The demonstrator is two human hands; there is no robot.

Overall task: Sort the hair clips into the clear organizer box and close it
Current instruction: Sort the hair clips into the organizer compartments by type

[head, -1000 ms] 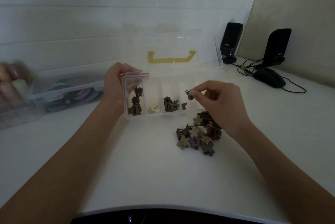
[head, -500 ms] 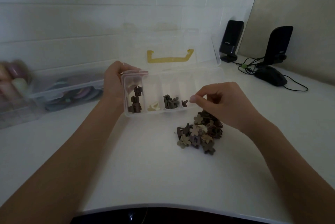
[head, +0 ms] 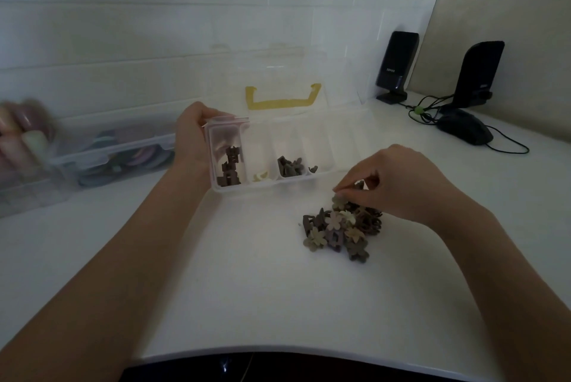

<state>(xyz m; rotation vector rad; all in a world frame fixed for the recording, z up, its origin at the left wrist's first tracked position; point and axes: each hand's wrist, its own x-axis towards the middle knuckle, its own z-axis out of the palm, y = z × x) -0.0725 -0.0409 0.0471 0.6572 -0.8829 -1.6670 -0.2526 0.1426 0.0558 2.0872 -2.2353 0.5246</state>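
Observation:
The clear organizer box [head: 346, 146] stands open on the white table, tilted toward me, its lid [head: 278, 78] with a yellow handle upright behind it. My left hand [head: 193, 137] grips its left end. Dark brown clips [head: 230, 166] fill the leftmost compartment, a cream clip [head: 260, 177] lies in the one beside it, then brown clips [head: 289, 166] and a single small clip [head: 313, 169]. A pile of brown and beige flower hair clips [head: 338, 228] lies in front of the box. My right hand [head: 398, 183] reaches onto the pile's top, fingertips pinching a beige flower clip [head: 339, 202].
A clear storage bin [head: 114, 149] with colourful items sits at the left, with blurred objects beside it. Two black speakers [head: 397, 68] and a black mouse [head: 465, 128] with cables are at the back right. The table's front edge curves near me.
My right hand dropped a small clip into the fourth compartment, then moved down and right to the pile and closed its fingertips on a beige flower clip. The left hand kept its grip.

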